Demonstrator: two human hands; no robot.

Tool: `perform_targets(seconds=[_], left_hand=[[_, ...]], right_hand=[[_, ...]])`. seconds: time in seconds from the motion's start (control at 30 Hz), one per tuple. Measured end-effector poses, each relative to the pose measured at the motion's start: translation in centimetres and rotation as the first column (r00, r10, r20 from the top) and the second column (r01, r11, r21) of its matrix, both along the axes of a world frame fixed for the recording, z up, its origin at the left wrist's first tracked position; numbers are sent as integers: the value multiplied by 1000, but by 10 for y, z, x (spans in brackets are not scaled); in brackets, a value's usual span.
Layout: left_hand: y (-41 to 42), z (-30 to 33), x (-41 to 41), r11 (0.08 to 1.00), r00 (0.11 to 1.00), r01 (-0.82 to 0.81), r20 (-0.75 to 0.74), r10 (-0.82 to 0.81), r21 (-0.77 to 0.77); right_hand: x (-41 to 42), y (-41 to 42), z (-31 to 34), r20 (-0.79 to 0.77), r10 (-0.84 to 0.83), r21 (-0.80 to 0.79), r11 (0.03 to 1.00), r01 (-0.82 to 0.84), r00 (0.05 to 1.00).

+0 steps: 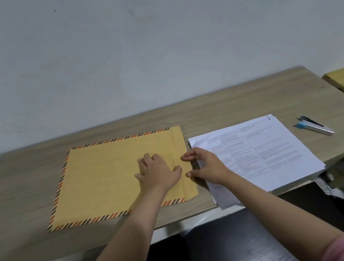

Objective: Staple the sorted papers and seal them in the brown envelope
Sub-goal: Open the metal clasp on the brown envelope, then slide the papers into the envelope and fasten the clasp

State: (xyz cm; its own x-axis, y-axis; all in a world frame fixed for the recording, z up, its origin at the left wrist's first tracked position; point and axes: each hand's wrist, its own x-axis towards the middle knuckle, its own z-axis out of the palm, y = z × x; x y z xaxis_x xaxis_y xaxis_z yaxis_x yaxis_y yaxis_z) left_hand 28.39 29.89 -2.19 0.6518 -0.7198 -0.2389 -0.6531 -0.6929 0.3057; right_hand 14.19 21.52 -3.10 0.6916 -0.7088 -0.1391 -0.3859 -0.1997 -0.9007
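Envelope (115, 177), brown, lies flat on the desk (230, 101), left hand (158, 174) pressing it with straight fingers; right hand (205, 166) pinches its flap edge. Thin and limp, best lifted there. Papers (268, 150) just right; stapler (314, 128) farther right.

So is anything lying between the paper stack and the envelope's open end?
Nothing visible. The papers lie just right of the brown envelope, with only the right hand at the flap edge between them; the left hand presses the envelope flat.

Matt brown paper envelope (115, 177), white printed papers (259, 151), wood-grain table (219, 103), shiny metal stapler (314, 126).
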Motion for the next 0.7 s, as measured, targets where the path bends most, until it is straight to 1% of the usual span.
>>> perform_targets(seconds=[0.07,0.13,0.2,0.23,0.33,0.47,0.6,0.7], left_hand=[[-1,2,0,999,1000,14,9,-14,-33],[1,1,-1,991,999,44,-23,-47,-127],[5,0,-2,970,990,114,-58,-129,-214],[6,0,-2,961,983,151,-64,-170,-234],[5,3,-4,956,973,210,-56,-226,-206],[3,10,-6,965,974,225,-3,-227,-132],[5,16,-6,964,981,193,25,-191,-182],[10,17,-4,961,984,170,-23,-179,-219]], right_hand=[[0,-1,-2,0,0,-5,1000,0,1000],[-1,-2,-5,2,6,-12,1000,-6,1000],[-1,-3,-6,1,13,-24,1000,-13,1000],[-1,-3,-7,0,15,-30,999,-15,1000],[-2,-4,-9,-8,19,-49,999,-19,1000],[-3,-4,-10,-21,31,-72,997,-32,999],[-3,-4,-12,-4,28,-63,998,-28,1000],[-3,-4,-10,13,43,-30,999,-42,999]])
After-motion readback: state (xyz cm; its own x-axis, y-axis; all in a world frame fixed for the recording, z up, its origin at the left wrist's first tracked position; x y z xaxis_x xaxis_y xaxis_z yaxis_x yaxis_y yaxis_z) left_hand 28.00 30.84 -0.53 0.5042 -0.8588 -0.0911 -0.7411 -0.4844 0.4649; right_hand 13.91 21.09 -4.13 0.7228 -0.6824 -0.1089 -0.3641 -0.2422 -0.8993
